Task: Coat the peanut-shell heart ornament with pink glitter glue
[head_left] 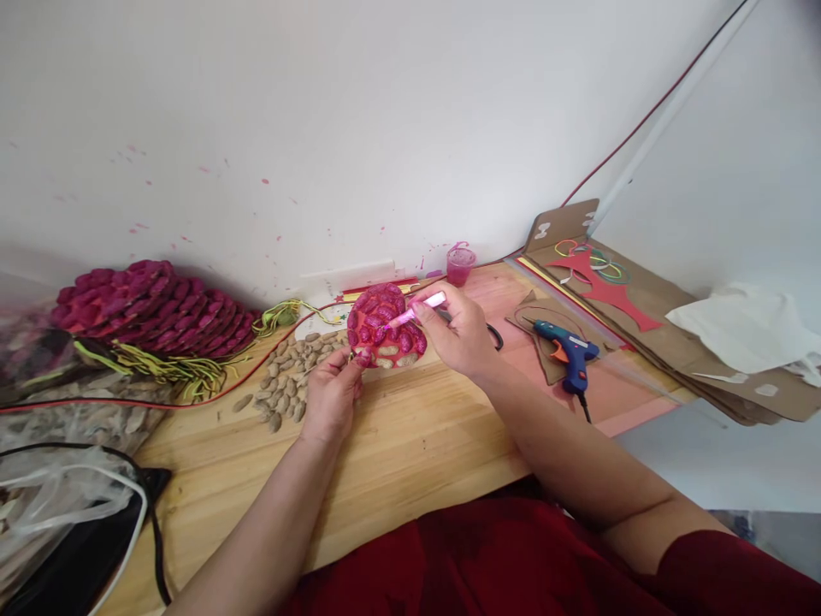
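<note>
My left hand [334,385] grips the lower left edge of a round red disc [378,318] covered with peanut shells. Most of its shells are painted magenta; a few along the lower edge are still bare tan. In my right hand [458,334] is a white and pink brush-like stick [416,310], its tip touching the shells near the disc's middle. I cannot make out the exact kind of tip. Loose peanuts [282,385] lie on the wooden table left of the disc. A plastic cup of magenta paint [460,265] stands behind my right hand.
Stacked magenta peanut discs [154,308] with yellow-green strings [173,364] sit at the left. A blue glue gun [568,351] rests on cardboard at the right, near red paper cutouts [609,291] and white cloth [747,329]. A red cable [244,387] crosses the table; plastic bags [57,496] lie front left.
</note>
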A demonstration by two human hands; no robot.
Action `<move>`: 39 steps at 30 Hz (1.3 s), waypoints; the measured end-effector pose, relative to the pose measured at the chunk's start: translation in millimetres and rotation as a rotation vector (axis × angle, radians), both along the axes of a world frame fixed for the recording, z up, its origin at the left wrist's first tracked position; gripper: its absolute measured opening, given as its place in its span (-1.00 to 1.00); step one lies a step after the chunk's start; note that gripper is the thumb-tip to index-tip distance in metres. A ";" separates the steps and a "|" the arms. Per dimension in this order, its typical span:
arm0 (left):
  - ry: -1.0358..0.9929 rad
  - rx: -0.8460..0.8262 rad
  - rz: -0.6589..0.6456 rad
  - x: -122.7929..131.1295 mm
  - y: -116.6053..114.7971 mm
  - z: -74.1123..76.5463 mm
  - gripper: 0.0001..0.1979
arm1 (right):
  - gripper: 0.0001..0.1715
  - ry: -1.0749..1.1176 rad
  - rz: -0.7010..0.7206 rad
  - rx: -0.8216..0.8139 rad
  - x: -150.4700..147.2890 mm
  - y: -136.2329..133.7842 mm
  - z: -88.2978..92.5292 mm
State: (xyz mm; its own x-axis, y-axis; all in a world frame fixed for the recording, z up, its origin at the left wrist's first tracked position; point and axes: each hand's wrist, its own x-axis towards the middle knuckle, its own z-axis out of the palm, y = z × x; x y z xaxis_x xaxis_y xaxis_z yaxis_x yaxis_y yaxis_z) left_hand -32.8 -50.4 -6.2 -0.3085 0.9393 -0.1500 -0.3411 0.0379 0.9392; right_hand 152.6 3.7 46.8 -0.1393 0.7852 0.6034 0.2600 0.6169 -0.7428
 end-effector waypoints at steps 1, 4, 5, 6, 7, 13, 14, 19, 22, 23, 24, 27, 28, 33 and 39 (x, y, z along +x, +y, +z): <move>0.000 -0.001 -0.002 -0.2 -0.1 -0.1 -0.55 | -0.87 -0.014 -0.002 -0.004 0.3 -0.3 0.1; 0.002 0.000 -0.007 -0.9 -0.3 -0.7 -0.58 | -0.87 -0.060 -0.019 -0.011 1.4 -1.3 0.9; 0.002 0.001 -0.006 -1.1 -0.3 -0.9 -0.58 | -0.87 -0.069 -0.026 -0.012 1.7 -1.5 1.2; 0.002 0.001 -0.002 -1.3 -0.4 -0.9 -0.58 | -0.86 -0.071 -0.029 -0.012 2.0 -1.6 1.3; 0.002 0.001 0.000 -1.4 -0.4 -0.8 -0.58 | -0.86 -0.068 -0.027 -0.013 2.1 -1.5 1.1; 0.075 0.022 -0.016 -0.4 -1.4 1.6 -0.63 | -0.85 -0.041 -0.016 -0.013 1.8 2.4 -3.1; 0.089 0.027 -0.013 -0.2 -1.7 2.0 -0.63 | -0.84 -0.036 -0.017 -0.014 1.8 3.0 -3.6; 0.137 0.038 0.006 0.2 -2.8 2.6 -0.63 | -0.86 -0.012 0.015 -0.011 1.8 2.5 -2.8; 0.149 0.041 0.001 -0.7 -3.1 1.5 -0.64 | -0.88 -0.011 0.023 0.010 1.5 1.7 -2.3; 0.159 0.041 0.003 -1.2 -3.1 0.8 -0.64 | -0.88 -0.011 0.019 0.011 1.5 1.8 -2.3; 0.177 0.041 0.007 -1.7 -3.0 0.0 -0.65 | -0.87 -0.008 0.016 0.010 1.5 1.9 -2.4; 0.258 0.049 0.022 -3.6 -2.7 -3.0 -0.66 | -0.85 0.001 0.022 -0.007 1.6 2.6 -2.8; 0.282 0.052 0.025 -4.3 -2.6 -4.1 -0.67 | -0.86 0.001 0.028 -0.007 1.7 2.9 -3.0; 0.314 0.068 0.036 -6.8 -2.2 -8.5 -0.70 | -0.87 -0.010 -0.006 0.005 2.3 4.8 -5.4; 0.318 0.071 0.029 -7.5 -1.6 -9.7 -0.71 | -0.83 0.022 0.032 -0.027 0.9 3.3 -4.3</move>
State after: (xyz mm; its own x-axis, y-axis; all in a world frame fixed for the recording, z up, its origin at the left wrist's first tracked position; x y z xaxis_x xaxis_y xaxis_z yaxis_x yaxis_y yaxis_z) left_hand -40.3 -52.0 -16.0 -0.3562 0.9341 0.0239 -0.0299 -0.0370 0.9989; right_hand 153.5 6.9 42.5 -0.1515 0.7963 0.5856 0.2241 0.6046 -0.7643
